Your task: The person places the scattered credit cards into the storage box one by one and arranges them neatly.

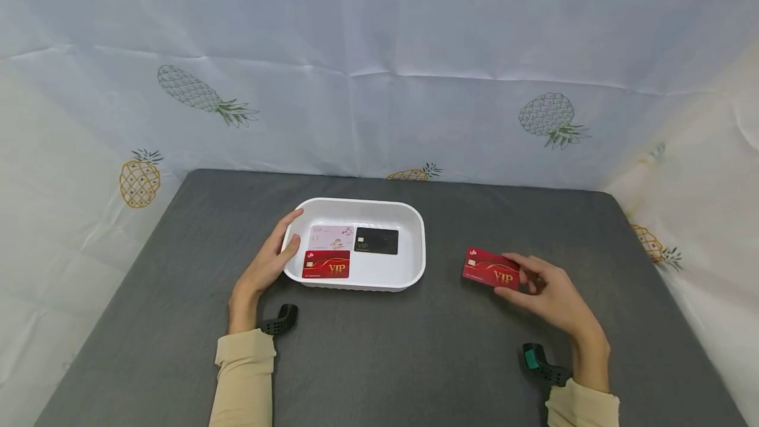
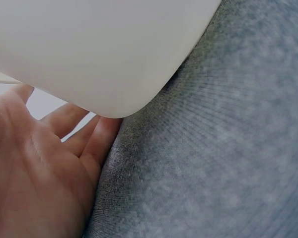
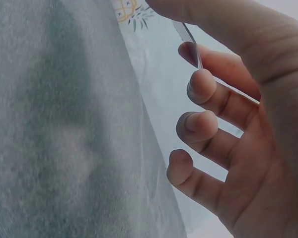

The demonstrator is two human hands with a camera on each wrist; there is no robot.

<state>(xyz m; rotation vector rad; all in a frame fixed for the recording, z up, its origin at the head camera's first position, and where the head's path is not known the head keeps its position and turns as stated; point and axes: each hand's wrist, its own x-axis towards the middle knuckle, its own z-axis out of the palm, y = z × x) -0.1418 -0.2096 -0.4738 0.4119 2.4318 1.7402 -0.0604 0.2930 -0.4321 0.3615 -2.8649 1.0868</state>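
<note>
On the left, a white plastic tray (image 1: 385, 275) lies on the grey surface. My left hand (image 1: 265, 269) grips its left end, with the thumb over the rim and the other fingers along the outer wall. Up close in the left wrist view, the fingers touch the tray's side (image 2: 104, 64). Inside lie a pink VIP card (image 1: 323, 237), a black VIP card (image 1: 377, 241) and a red VIP card (image 1: 326, 265). Right of the tray, my right hand (image 1: 554, 292) pinches another red VIP card (image 1: 489, 267) by its right end, face up. The right wrist view catches only this card's thin edge (image 3: 191, 37).
A dark grey cloth-covered table (image 1: 391, 361) spreads beneath both hands. Behind it hangs a pale curtain (image 1: 379, 117) printed with pineapples. Black wrist mounts (image 1: 281, 319) sit beside both wrists.
</note>
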